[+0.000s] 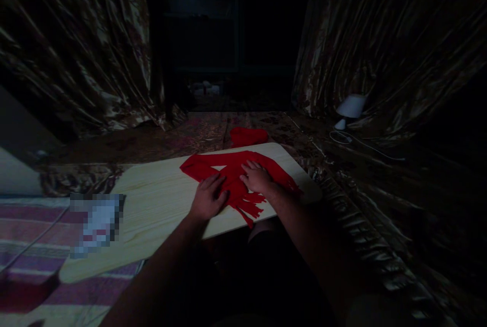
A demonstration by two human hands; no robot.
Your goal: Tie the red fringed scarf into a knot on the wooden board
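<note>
A red scarf (232, 167) with fringed ends lies in a loose loop on the light wooden board (152, 200). Its fringe reaches over the board's near edge, and another fringed end lies toward the right side. My left hand (207, 197) rests on the scarf's near left part, fingers stretched out. On the scarf's middle lies my right hand (256, 175), flat with its fingers spread. Neither hand grips the cloth.
Behind the board lies another red cloth item (249, 135). A blurred-out object (99, 225) is on the board's left end, beside a striped cover (26, 246). A small white lamp (350, 107) with a cord stands at the right. Patterned curtains (95, 47) hang behind.
</note>
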